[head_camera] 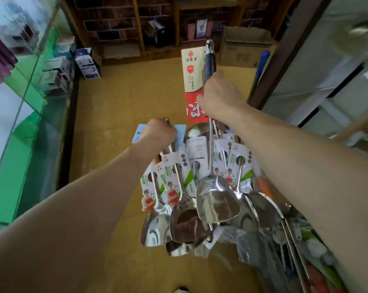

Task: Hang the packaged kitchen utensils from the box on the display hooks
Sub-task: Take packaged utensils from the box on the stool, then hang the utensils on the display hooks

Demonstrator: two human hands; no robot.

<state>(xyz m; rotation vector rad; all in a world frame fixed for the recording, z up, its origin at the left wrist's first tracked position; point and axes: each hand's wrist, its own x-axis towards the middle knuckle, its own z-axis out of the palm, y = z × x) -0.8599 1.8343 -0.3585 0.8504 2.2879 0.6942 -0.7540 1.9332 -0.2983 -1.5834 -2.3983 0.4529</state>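
My right hand (pixel 218 93) grips the dark handle of a steel spatula (pixel 217 199) that carries a red and cream card (pixel 194 85); its blade hangs down in front of me. My left hand (pixel 161 131) holds the tops of a bunch of packaged steel spatulas (pixel 170 187), with a blue card (pixel 138 133) showing behind my fingers. More packaged spatulas (pixel 240 166) hang or lie to the right of that bunch, under my right forearm. No display hook is plainly visible.
A glass display case (pixel 31 123) with a green inside runs along the left. On the tan floor (pixel 119 98) stand a small white and blue box (pixel 87 64) and a cardboard box (pixel 242 49) before a wooden shelf. A blue-handled pole (pixel 260 66) leans at right.
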